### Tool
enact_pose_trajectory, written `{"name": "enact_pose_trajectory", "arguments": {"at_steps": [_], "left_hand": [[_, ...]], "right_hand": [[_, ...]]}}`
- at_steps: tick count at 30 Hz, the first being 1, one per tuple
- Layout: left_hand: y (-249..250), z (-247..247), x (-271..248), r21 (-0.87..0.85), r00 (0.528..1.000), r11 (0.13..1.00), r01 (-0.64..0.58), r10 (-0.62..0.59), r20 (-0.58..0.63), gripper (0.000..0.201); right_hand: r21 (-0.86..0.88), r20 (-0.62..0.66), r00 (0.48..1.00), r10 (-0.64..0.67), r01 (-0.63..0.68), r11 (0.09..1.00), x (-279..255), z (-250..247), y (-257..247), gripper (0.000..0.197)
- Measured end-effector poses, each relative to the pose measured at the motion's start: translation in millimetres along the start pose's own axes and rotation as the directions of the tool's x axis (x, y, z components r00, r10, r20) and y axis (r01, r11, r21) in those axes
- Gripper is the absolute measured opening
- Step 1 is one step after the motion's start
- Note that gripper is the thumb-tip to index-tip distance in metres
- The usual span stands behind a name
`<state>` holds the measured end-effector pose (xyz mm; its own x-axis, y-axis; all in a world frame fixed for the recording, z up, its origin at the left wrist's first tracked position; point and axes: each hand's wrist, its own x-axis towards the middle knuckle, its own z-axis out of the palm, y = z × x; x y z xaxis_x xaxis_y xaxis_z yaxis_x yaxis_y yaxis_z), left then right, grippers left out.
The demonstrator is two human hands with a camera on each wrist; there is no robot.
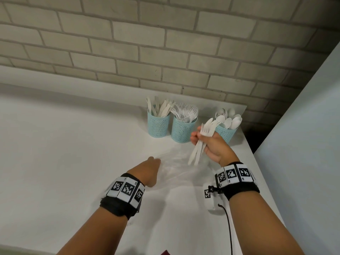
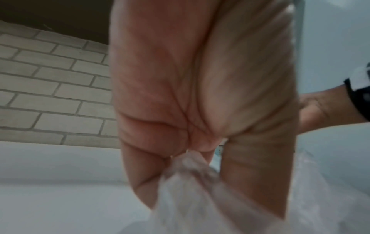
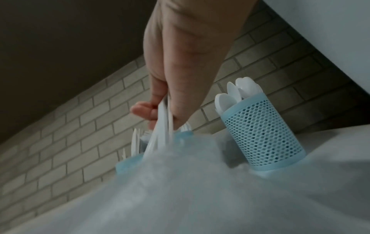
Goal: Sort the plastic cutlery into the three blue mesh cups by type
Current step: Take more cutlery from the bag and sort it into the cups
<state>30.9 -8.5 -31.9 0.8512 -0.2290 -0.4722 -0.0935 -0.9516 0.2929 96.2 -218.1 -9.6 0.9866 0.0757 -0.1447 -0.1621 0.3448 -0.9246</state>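
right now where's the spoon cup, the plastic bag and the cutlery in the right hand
spoon cup (image 3: 264, 134), right wrist view, mesh wall
plastic bag (image 1: 176, 170), head view, flat middle
cutlery bundle (image 1: 197, 151), head view, handles

No words, brands or numbers can be read anywhere. The only signs are black-and-white square code markers on the black fabric wristbands (image 1: 125, 192) and on a small white device (image 1: 208, 196) at the right wrist.

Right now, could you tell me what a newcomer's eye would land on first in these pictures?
Probably the three blue mesh cups at the back of the white counter, bristling with white cutlery. Just in front, the right hand grips a mixed bunch of cutlery, while the left hand holds a clear plastic bag on the counter.
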Motion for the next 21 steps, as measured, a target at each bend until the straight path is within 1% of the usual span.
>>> {"name": "enact_pose_trajectory", "arguments": {"at_steps": [2, 3, 5, 7, 9, 11, 14, 16, 17, 18, 19, 21], "left_hand": [[1.9, 1.9, 0.8, 0.014, 1.000, 1.000, 0.017, -0.016, -0.004, 0.069], [2.8, 2.0, 0.7, 0.019, 1.000, 0.999, 0.028, -0.028, -0.003, 0.069], [4.2, 0.5, 0.3, 0.022, 0.999, 0.999, 0.048, -0.049, 0.011, 0.069], [5.2, -4.5, -0.7, 0.017, 0.999, 0.999, 0.048, -0.048, 0.020, 0.070], [7.4, -13.0, -4.9, -0.005, 0.999, 0.999, 0.036, -0.036, 0.016, 0.069], [10.6, -24.2, -12.0, -0.032, 1.000, 0.999, 0.012, -0.012, -0.015, 0.057], [16.2, -38.8, -19.3, -0.059, 0.991, 0.997, -0.058, 0.051, -0.124, 0.040], [22.4, -44.7, -19.0, -0.137, 0.966, 0.979, -0.153, 0.119, -0.228, 0.041], [27.0, -46.8, -17.8, -0.224, 0.950, 0.951, -0.214, 0.150, -0.274, 0.044], [31.7, -47.9, -15.2, -0.340, 0.939, 0.901, -0.268, 0.167, -0.300, 0.046], [36.8, -48.8, -13.0, -0.459, 0.935, 0.833, -0.310, 0.180, -0.305, 0.044], [45.8, -48.2, -6.7, -0.659, 0.944, 0.676, -0.331, 0.222, -0.246, 0.028]], "right_hand": [[0.154, -0.076, 0.994, -0.083, 0.094, 0.984, -0.5, 3.7, -10.5, 0.020], [0.205, -0.096, 0.989, -0.116, 0.134, 0.970, -1.1, 5.7, -14.9, 0.020], [0.249, -0.089, 0.984, -0.154, 0.172, 0.953, -3.7, 10.5, -20.4, 0.019], [0.233, -0.064, 0.983, -0.170, 0.181, 0.956, -5.9, 15.3, -22.5, 0.019], [0.176, -0.059, 0.983, -0.175, 0.182, 0.967, -6.5, 18.7, -22.2, 0.017], [0.102, -0.072, 0.984, -0.165, 0.172, 0.980, -4.9, 20.2, -19.6, 0.017], [0.041, -0.057, 0.988, -0.140, 0.143, 0.989, -4.4, 21.6, -17.1, 0.014], [0.028, -0.012, 0.993, -0.121, 0.122, 0.992, -5.1, 24.5, -17.9, 0.016], [0.024, 0.023, 0.994, -0.102, 0.102, 0.995, -5.5, 27.0, -18.8, 0.018], [0.016, 0.068, 0.995, -0.079, 0.078, 0.997, -5.9, 30.2, -19.0, 0.020], [0.000, 0.116, 0.992, -0.051, 0.051, 0.999, -6.6, 33.6, -19.0, 0.023], [-0.033, 0.184, 0.983, 0.005, 0.001, 0.999, -6.8, 38.9, -17.6, 0.025]]}}
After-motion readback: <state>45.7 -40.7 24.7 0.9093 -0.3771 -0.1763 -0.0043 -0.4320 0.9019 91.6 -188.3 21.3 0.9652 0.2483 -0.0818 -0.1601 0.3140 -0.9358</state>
